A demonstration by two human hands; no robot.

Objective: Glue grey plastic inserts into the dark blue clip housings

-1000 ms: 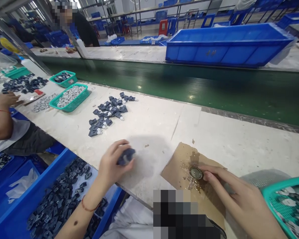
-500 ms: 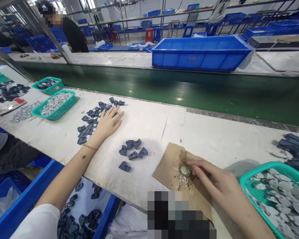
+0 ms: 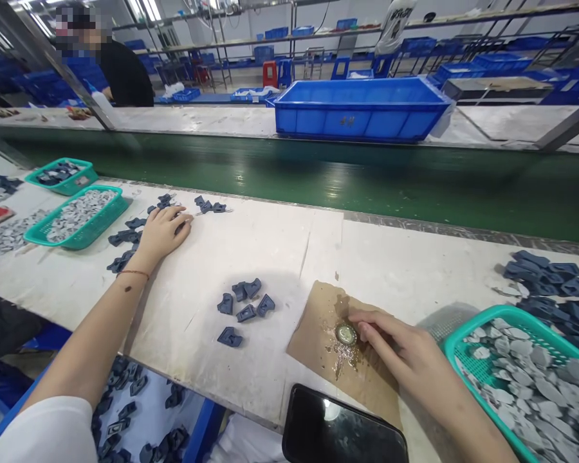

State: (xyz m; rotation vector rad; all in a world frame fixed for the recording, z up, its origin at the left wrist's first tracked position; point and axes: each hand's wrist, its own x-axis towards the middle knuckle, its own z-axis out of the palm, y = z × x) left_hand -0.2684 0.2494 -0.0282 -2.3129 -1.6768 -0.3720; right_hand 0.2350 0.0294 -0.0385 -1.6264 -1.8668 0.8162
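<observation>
My left hand (image 3: 166,233) is palm down at the pile of dark blue-grey moulded pieces (image 3: 123,236), fingers curled, with a dark piece (image 3: 179,227) showing between thumb and fingers. My right hand (image 3: 395,344) pinches at the rim of a small round cap (image 3: 346,334) with a ridged edge and shiny, wet-looking contents. The cap rests on a brown cardboard sheet (image 3: 313,328), which is stained and wet around it. Between the hands lies a small group of several blue-grey pieces (image 3: 246,313). A few more pieces (image 3: 210,205) sit just right of my left hand.
A black phone (image 3: 342,427) lies at the front edge. Green baskets (image 3: 77,239) stand left, another basket (image 3: 463,350) with grey flakes right, beside dark pieces (image 3: 550,273). Beyond are a green belt (image 3: 270,170) and a blue bin (image 3: 357,119). A person (image 3: 125,74) is across it.
My left hand has moved left over the pile and its fingers have curled. My right hand stays at the cap. The view has shifted slightly to the right.
</observation>
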